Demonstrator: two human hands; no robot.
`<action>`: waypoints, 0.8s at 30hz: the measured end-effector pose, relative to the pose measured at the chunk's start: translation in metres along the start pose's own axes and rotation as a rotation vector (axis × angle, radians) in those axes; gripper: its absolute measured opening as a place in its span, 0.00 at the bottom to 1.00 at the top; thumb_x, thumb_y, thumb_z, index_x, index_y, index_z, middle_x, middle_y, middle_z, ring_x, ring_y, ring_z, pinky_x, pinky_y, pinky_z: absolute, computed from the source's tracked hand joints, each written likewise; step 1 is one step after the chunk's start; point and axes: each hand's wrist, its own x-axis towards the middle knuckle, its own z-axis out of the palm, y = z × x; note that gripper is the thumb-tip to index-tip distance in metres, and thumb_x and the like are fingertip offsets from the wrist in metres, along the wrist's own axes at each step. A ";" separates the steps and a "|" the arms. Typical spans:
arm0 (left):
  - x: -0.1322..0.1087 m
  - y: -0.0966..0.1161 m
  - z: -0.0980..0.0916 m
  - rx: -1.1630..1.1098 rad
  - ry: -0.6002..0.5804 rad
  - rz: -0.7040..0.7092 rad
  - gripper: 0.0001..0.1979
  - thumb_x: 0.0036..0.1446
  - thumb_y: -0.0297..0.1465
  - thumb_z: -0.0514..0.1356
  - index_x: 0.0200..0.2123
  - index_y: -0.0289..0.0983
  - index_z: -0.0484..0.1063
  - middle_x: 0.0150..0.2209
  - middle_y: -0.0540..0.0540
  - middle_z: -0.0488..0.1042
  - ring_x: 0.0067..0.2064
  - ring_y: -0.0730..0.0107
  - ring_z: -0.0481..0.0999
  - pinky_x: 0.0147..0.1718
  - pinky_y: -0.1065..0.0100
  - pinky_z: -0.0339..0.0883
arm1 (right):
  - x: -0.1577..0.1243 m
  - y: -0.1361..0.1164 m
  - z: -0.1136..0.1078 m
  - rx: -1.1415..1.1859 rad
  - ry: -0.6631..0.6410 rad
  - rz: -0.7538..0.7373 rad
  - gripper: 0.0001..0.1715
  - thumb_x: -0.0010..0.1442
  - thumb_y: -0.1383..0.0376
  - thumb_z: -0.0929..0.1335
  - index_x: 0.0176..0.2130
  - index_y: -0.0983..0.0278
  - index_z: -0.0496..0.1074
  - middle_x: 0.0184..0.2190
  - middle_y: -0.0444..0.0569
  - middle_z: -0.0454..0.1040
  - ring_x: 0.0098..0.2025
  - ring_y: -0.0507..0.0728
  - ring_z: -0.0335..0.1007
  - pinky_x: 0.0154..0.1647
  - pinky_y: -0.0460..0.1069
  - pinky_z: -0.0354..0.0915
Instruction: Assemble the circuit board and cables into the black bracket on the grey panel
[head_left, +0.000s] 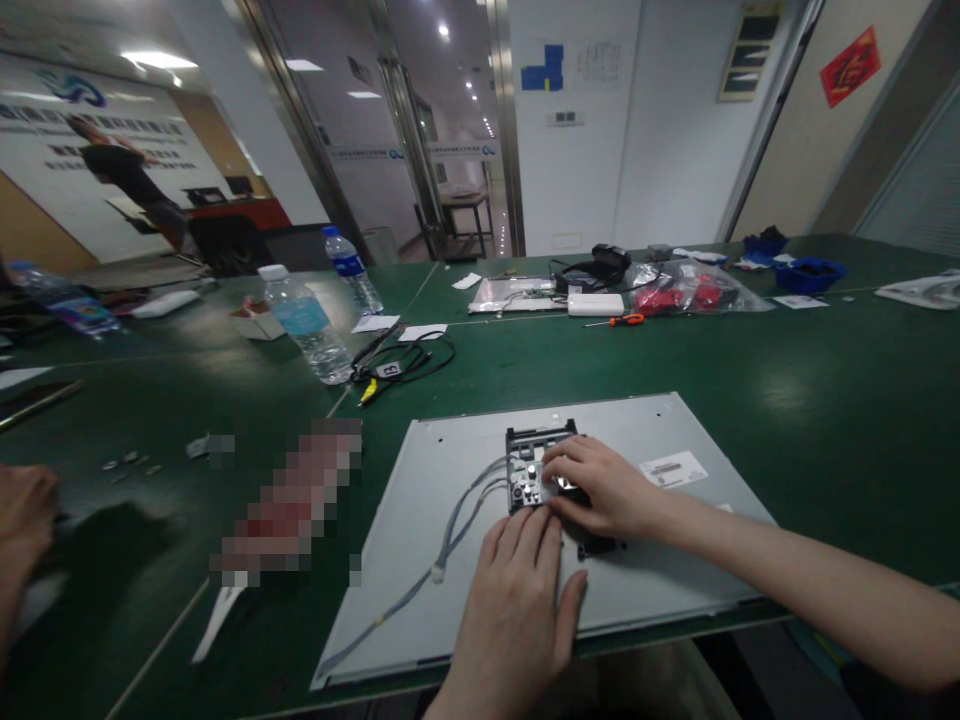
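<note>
A flat grey metal panel [637, 590] lies before me near the table's front edge. Fixed at its middle is a black plastic frame [541, 432] carrying a small circuit board [529, 482]. From its left side, a grey cable [448, 540] runs down to the panel's lower left corner. My left hand [517, 590] lies over the panel, fingers stretched out and fingertips against the board's near edge. My right hand [604, 485] bends over the board's right side, thumb and fingers gripping it there. That hand hides part of the board and frame.
Water bottles [307, 325] and a cable bundle [405, 360] stand back left. An orange-handled screwdriver [622, 321], plastic bags [694, 288] and a blue tray [810, 274] lie farther back. Another person's hand [26, 510] is at far left, with a blurred-out item [292, 500] between us.
</note>
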 end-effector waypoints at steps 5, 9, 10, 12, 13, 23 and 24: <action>-0.001 -0.001 0.002 0.015 -0.006 0.001 0.17 0.60 0.34 0.56 0.50 0.33 0.70 0.51 0.36 0.73 0.53 0.50 0.70 0.52 0.49 0.64 | 0.000 0.000 0.000 0.005 -0.009 0.009 0.09 0.62 0.65 0.68 0.44 0.63 0.69 0.47 0.53 0.71 0.51 0.60 0.66 0.52 0.58 0.64; -0.003 -0.002 0.004 0.029 -0.012 -0.002 0.18 0.60 0.34 0.57 0.52 0.32 0.70 0.53 0.36 0.71 0.55 0.49 0.69 0.53 0.48 0.63 | 0.001 0.000 0.000 -0.004 -0.002 0.020 0.09 0.63 0.65 0.67 0.44 0.63 0.69 0.48 0.53 0.71 0.51 0.60 0.66 0.53 0.58 0.64; -0.003 -0.002 0.004 0.033 -0.015 -0.002 0.19 0.60 0.34 0.57 0.53 0.32 0.69 0.54 0.35 0.71 0.55 0.48 0.68 0.54 0.48 0.62 | 0.001 0.000 0.000 -0.006 0.000 0.022 0.09 0.63 0.66 0.67 0.45 0.63 0.69 0.48 0.53 0.71 0.51 0.60 0.66 0.53 0.58 0.64; -0.003 -0.002 0.004 0.041 -0.020 0.000 0.21 0.60 0.34 0.57 0.54 0.32 0.68 0.55 0.35 0.70 0.56 0.48 0.67 0.54 0.48 0.62 | 0.001 0.001 0.001 -0.005 0.004 0.021 0.10 0.62 0.67 0.68 0.45 0.63 0.69 0.48 0.54 0.71 0.51 0.60 0.66 0.52 0.57 0.64; -0.003 -0.002 0.004 0.043 -0.022 0.000 0.21 0.60 0.34 0.57 0.55 0.31 0.68 0.56 0.35 0.70 0.56 0.49 0.67 0.54 0.48 0.62 | 0.000 0.001 0.001 -0.003 0.007 0.017 0.11 0.62 0.68 0.68 0.46 0.63 0.69 0.48 0.54 0.71 0.51 0.60 0.66 0.52 0.57 0.64; -0.004 -0.003 0.007 0.017 -0.029 -0.035 0.22 0.61 0.37 0.57 0.55 0.33 0.69 0.57 0.37 0.69 0.58 0.51 0.66 0.57 0.50 0.60 | -0.001 0.003 0.004 -0.004 0.018 0.025 0.14 0.61 0.68 0.67 0.48 0.63 0.68 0.49 0.54 0.71 0.52 0.61 0.66 0.53 0.57 0.64; -0.004 -0.003 0.007 0.017 -0.029 -0.036 0.21 0.61 0.37 0.56 0.55 0.33 0.69 0.57 0.37 0.69 0.58 0.51 0.66 0.57 0.50 0.60 | -0.001 0.002 0.004 -0.004 0.017 0.023 0.14 0.61 0.68 0.67 0.48 0.63 0.68 0.49 0.54 0.71 0.51 0.61 0.66 0.53 0.57 0.64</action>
